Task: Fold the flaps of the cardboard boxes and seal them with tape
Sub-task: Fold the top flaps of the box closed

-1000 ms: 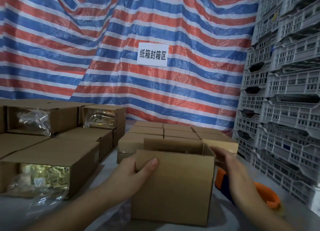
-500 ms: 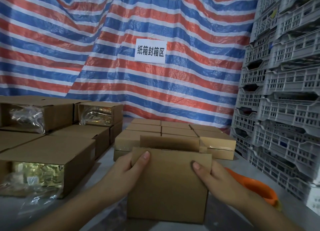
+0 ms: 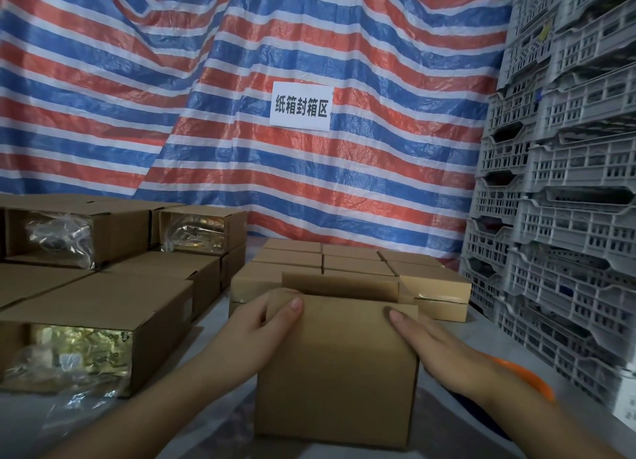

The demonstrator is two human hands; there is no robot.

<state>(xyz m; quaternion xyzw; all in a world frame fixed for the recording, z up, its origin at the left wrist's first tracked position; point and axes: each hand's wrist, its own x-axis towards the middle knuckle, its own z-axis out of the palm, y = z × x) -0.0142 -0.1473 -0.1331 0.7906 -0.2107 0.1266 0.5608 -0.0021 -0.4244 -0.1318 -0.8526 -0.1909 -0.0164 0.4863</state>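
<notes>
Bracing: cardboard box [image 3: 339, 372] near-centre on table [image 3: 481, 334], steadied for flap folding
Left hand [image 3: 256, 334]: fingers curled round left top corner
Right hand [image 3: 437, 346]: fingers flat against right side
Far flap [image 3: 340, 285]: upright
Tape dispenser [image 3: 530, 377]: right, within reach

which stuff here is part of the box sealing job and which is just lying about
In the job:
- open cardboard box
- left hand, right hand, both on it
- orange tape dispenser
- sealed boxes

Just there:
- grey crates
- striped tarp
- white sign
</notes>
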